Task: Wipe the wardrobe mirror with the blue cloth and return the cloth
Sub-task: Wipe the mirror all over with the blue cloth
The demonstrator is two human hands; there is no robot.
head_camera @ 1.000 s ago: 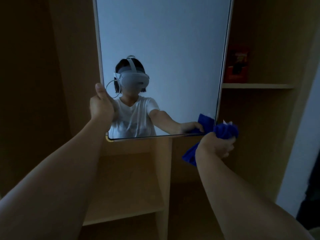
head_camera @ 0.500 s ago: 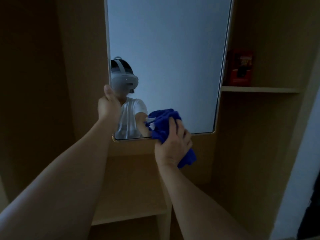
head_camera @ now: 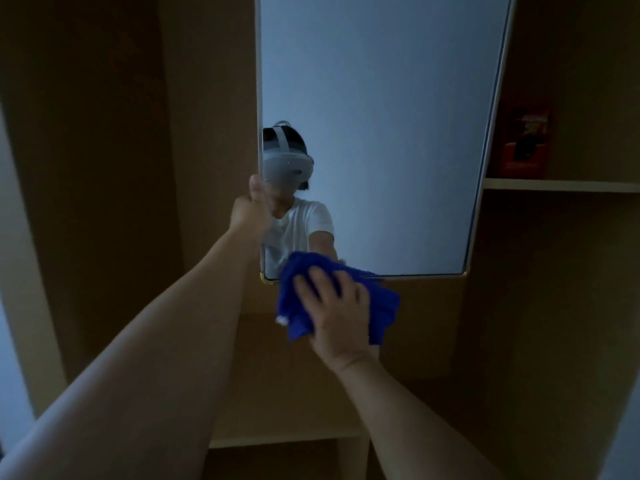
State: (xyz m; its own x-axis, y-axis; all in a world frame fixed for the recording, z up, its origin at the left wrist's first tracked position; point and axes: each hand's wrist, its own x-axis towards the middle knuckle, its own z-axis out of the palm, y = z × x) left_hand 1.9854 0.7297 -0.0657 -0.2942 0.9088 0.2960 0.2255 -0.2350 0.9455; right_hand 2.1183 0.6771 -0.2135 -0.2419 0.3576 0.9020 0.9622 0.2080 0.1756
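**Mirror wipe: cloth at the lower left corner**

- Wardrobe mirror (head_camera: 374, 133): tall pane in a thin pale frame, hung in front of the wooden wardrobe interior. Its bottom edge sits just above your right hand. The glass reflects a person in a white T-shirt wearing a head-mounted camera, against a plain pale wall.
- Blue cloth (head_camera: 381, 303): bunched into a thick wad, pressed against the mirror's lower left corner. Its upper part lies on the glass; the rest hangs below the bottom frame edge, over the wood panel behind. A small white tag shows at its lower left.
- Your right hand (head_camera: 334, 313): laid flat on the cloth, back toward the camera. The fingers (head_camera: 313, 287) are spread and curved over the wad, pressing it to the glass and gripping it.
- Your left hand (head_camera: 250, 209): closed around the mirror's left edge, well above the bottom corner. The thumb points upward along the frame; the other fingertips are hidden behind the pane.
- Both forearms are bare and extended upward from the bottom of the view.
- Shelf (head_camera: 561, 185): pale wooden board to the right of the mirror, at about its mid-height.
- Red box (head_camera: 523, 143): stands on that shelf, near the mirror's right edge; its printing is too dim to read.
- Lower shelf (head_camera: 277, 439): wooden board below the mirror, between your two forearms.
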